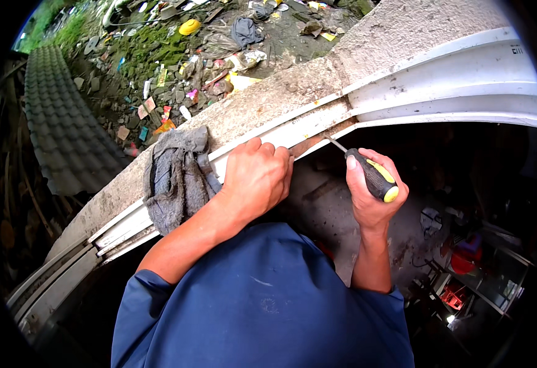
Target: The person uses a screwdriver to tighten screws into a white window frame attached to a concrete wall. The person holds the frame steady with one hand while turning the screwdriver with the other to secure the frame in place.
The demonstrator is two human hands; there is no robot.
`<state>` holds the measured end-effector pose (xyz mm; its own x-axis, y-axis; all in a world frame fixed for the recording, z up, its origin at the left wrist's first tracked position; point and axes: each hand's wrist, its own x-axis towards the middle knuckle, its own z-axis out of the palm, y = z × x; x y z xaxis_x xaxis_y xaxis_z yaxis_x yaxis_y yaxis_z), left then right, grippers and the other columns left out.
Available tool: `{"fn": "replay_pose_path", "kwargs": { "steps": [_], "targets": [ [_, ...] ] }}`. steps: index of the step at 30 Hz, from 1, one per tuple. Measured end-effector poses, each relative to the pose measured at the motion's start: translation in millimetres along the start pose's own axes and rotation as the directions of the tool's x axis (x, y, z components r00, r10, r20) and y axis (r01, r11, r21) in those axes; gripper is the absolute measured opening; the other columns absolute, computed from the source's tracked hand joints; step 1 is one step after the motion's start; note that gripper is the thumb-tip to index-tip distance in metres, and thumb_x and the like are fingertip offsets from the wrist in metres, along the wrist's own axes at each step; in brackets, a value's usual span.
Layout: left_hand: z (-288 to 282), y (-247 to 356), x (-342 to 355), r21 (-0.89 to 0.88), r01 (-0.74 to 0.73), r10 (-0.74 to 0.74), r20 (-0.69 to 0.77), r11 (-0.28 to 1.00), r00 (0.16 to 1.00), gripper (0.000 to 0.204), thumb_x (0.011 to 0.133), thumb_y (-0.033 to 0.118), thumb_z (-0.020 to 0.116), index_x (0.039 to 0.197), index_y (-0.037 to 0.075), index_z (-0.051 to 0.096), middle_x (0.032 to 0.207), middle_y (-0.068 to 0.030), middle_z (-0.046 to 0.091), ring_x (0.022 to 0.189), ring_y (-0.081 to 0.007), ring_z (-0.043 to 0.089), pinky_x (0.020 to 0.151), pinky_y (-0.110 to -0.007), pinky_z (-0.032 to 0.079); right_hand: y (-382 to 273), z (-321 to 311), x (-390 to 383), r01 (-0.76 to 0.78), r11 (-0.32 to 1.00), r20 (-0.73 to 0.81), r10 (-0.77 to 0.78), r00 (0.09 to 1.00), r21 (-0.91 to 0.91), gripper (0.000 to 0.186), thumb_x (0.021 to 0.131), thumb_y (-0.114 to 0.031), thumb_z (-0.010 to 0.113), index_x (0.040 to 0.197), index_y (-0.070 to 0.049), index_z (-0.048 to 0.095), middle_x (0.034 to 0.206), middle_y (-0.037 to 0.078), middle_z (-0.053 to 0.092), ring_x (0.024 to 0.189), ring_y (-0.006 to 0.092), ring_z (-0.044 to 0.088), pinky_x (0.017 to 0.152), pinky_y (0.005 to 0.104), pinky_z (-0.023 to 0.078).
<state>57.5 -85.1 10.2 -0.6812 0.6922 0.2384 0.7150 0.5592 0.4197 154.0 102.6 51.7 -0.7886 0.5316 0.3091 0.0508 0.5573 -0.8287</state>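
Note:
My right hand [375, 193] is wrapped round the black and yellow handle of a screwdriver [380, 176]. Its thin metal shank points up and left, and the tip meets a brown, dirty stretch [311, 146] of the white window frame [308, 122]. To the left, my left hand [257, 173] rests on the same frame, its fingers curled over the inner edge; the fingertips are hidden. Beside that wrist, a grey, dirty cloth [181, 178] lies draped over the frame.
A rough concrete ledge [268, 104] runs beyond the frame. Outside, litter [244, 61] covers mossy ground, with a tiled roof strip [66, 116] at left. Inside, below right, red items [464, 260] and a metal rack [495, 294] stand in a dark room.

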Motion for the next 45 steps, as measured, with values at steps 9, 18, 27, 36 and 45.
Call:
{"fn": "replay_pose_path", "kwargs": {
  "steps": [9, 18, 27, 36, 45],
  "targets": [
    [-1, 0, 1, -0.014, 0.013, -0.013, 0.01, 1.0, 1.0, 0.022, 0.088, 0.018, 0.072, 0.072, 0.006, 0.063, 0.065, -0.0127, 0.063, 0.066, -0.033, 0.063, 0.061, -0.045, 0.053, -10, -5, -1, 0.017, 0.999, -0.061, -0.02, 0.998, -0.046, 0.027, 0.081, -0.002, 0.084, 0.104, 0.007, 0.072, 0.084, 0.01, 0.077, 0.075, 0.0124, 0.073, 0.072, 0.025, 0.059],
    [3, 0, 4, -0.02, 0.01, -0.01, 0.009, 1.0, 1.0, 0.022, 0.088, 0.018, 0.072, 0.071, 0.006, 0.064, 0.064, -0.0127, 0.064, 0.065, -0.0329, 0.064, 0.06, -0.045, 0.053, -16, 8, 10, 0.058, 0.983, -0.006, -0.06, 0.998, -0.175, 0.025, 0.08, -0.006, 0.087, 0.098, 0.003, 0.071, 0.078, 0.01, 0.076, 0.073, 0.0123, 0.074, 0.068, 0.0262, 0.059],
    [4, -1, 4, -0.017, 0.008, -0.008, 0.009, 1.0, 1.0, 0.022, 0.088, 0.018, 0.072, 0.071, 0.005, 0.064, 0.065, -0.0131, 0.065, 0.065, -0.0321, 0.064, 0.06, -0.044, 0.052, -16, 7, 15, 0.031, 0.976, -0.09, -0.051, 0.995, -0.214, 0.025, 0.08, -0.005, 0.087, 0.098, 0.003, 0.072, 0.074, 0.009, 0.074, 0.069, 0.0104, 0.072, 0.064, 0.0254, 0.057],
    [5, -2, 3, -0.019, 0.004, -0.004, 0.004, 1.0, 1.0, 0.022, 0.087, 0.018, 0.072, 0.071, 0.006, 0.064, 0.065, -0.0127, 0.064, 0.064, -0.0319, 0.063, 0.06, -0.045, 0.052, -26, 15, 23, -0.011, 0.98, -0.026, 0.006, 1.0, -0.198, 0.023, 0.08, -0.01, 0.089, 0.09, 0.002, 0.072, 0.068, 0.007, 0.072, 0.064, 0.0092, 0.069, 0.062, 0.0259, 0.056],
    [6, -2, 3, -0.004, -0.002, 0.002, -0.009, 1.0, 1.0, 0.02, 0.087, 0.018, 0.072, 0.073, 0.006, 0.064, 0.063, -0.0118, 0.062, 0.064, -0.031, 0.062, 0.058, -0.043, 0.051, -18, 14, 34, 0.039, 0.953, -0.084, -0.067, 0.994, -0.3, 0.025, 0.08, -0.012, 0.09, 0.09, 0.003, 0.073, 0.068, 0.008, 0.071, 0.063, 0.008, 0.067, 0.061, 0.0255, 0.055]
  ]
}}
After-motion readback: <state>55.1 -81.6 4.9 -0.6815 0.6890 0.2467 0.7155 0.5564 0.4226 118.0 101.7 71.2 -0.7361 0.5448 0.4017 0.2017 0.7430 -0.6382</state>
